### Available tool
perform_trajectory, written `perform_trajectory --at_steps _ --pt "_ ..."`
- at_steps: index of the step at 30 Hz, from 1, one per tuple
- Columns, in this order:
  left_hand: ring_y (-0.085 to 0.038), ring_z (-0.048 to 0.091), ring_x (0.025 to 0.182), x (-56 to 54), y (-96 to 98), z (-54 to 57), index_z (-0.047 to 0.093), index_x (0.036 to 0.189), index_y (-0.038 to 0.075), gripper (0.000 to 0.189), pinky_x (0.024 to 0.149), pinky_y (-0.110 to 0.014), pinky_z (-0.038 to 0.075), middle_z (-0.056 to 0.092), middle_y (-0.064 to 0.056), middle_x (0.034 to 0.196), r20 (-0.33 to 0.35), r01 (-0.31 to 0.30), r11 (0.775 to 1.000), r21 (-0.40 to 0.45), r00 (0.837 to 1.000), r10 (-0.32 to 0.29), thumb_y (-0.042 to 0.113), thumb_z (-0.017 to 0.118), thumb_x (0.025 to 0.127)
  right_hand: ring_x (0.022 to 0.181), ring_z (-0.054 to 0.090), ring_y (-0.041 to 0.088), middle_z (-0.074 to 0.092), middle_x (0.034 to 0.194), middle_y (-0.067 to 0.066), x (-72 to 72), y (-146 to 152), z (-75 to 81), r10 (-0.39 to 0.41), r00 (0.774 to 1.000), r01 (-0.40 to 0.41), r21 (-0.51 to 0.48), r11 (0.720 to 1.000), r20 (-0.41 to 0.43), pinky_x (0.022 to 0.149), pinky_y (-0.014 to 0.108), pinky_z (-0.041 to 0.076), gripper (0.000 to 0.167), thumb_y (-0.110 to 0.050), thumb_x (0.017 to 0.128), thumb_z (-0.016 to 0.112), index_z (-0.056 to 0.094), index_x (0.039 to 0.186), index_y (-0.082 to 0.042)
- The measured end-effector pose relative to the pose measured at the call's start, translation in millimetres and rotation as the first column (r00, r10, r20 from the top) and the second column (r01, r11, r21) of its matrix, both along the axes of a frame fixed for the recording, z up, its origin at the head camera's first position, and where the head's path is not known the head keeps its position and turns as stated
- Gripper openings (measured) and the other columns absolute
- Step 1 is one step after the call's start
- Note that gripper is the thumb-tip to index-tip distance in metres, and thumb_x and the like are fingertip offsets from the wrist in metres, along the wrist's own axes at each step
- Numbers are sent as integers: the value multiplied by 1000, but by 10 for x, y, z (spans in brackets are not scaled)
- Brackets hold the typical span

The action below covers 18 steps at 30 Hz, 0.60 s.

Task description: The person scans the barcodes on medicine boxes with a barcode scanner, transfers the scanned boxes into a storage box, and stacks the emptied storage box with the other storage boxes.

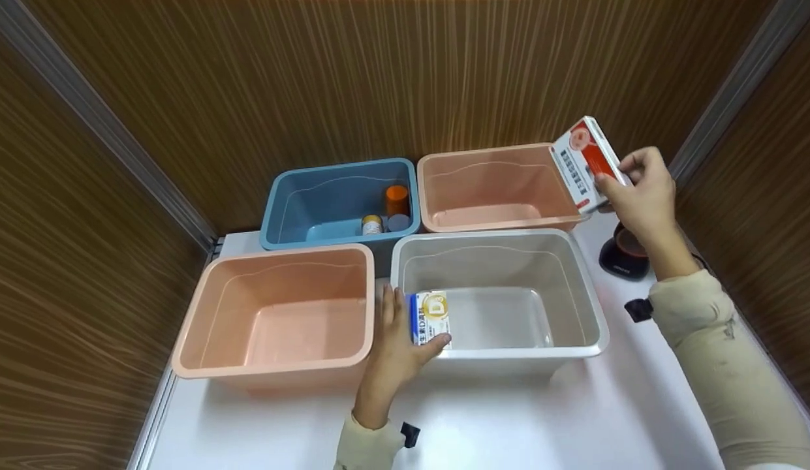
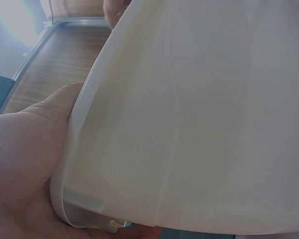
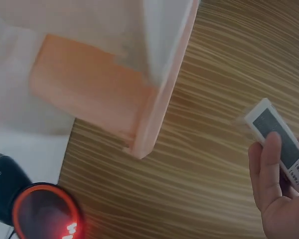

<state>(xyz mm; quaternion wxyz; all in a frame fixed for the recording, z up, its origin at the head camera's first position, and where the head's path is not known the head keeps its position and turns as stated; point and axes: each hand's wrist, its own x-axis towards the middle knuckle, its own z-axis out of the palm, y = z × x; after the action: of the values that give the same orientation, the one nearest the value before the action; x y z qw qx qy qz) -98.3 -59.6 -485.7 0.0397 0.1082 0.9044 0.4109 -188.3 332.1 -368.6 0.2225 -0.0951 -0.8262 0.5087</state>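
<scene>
In the head view my right hand (image 1: 643, 192) pinches a white and red medicine box (image 1: 584, 163) by its side, thumb on the printed face. The box is tilted and overlaps the right end of the back pink bin (image 1: 483, 153); its dark printed edge shows in the right wrist view, with the thumb (image 3: 271, 154) along it. My left hand (image 1: 398, 343) lies at the front left corner of the white bin (image 1: 587, 307), fingers fairly straight along the left rim, thumb over the front rim. Just inside that corner is a white, yellow and blue vitamin D box (image 1: 433, 316).
Left of the white bin stands a front pink bin (image 1: 274, 369). The blue bin (image 1: 339, 170) behind it holds an orange bottle (image 1: 397, 199) and small containers. A black device with a round window (image 1: 625, 254) stands at the right. Wood-patterned walls enclose the white table (image 1: 300, 424).
</scene>
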Motion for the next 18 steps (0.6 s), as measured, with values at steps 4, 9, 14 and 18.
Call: perform_trajectory --at_steps 4,9,14,18 --pt "-42 7 151 8 6 12 10 161 2 119 116 -54 21 -3 -17 168 4 -6 1000 -2 1000 6 58 78 82 81 67 13 66 116 22 -163 -67 76 -7 999 6 32 999 41 56 26 57 28 -14 95 69 43 106 -12" --pt "-44 8 150 10 2 -6 12 160 -2 118 117 -54 22 -2 -19 167 -33 2 1000 -2 999 -2 58 77 82 99 65 29 63 125 24 -392 -99 53 -48 994 41 71 997 99 57 22 56 28 -15 95 66 42 108 -9" --pt "-43 8 150 20 -2 -11 11 161 -1 119 116 -54 22 -3 -19 167 -17 -6 1000 0 1000 6 58 78 82 111 61 38 59 130 28 -583 -157 -38 -90 984 63 169 984 154 74 35 59 31 -15 95 62 41 115 -4" --pt "-41 8 151 35 -2 2 11 160 -1 120 117 -54 22 -2 -20 167 -3 -17 1000 -5 1000 17 59 78 81 113 60 42 58 129 31 -699 -226 -97 -74 982 39 193 980 173 85 50 56 29 -10 94 60 40 114 -2"
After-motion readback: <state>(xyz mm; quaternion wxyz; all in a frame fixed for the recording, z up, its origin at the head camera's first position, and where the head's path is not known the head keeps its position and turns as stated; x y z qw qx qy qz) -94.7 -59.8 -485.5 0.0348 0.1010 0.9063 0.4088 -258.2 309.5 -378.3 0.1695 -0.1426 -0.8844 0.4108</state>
